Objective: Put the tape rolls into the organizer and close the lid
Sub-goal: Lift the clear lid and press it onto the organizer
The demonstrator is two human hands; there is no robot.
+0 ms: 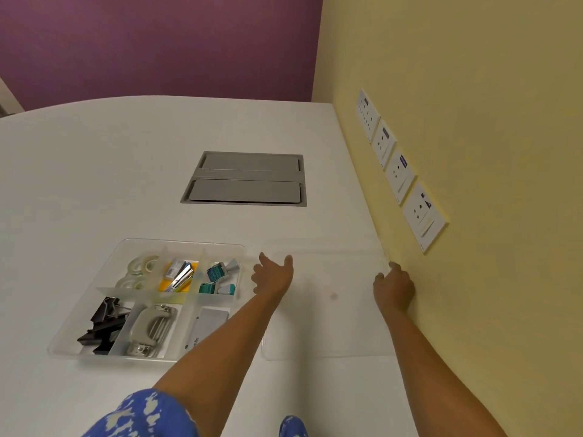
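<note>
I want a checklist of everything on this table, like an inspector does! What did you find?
Surface: white table, with a grey hatch set into it.
Job's things: tape rolls already in the clear organizer, far-left compartment; clear lid flat on the table to its right, not on yet.
Clutter: binder clips, hole punch, stapler, all in compartments.
Grippers: left hand open at the lid's left edge; right hand at its right edge, grip unclear.
Cables: nothing seen.
Surroundings: yellow wall with sockets; purple wall.
</note>
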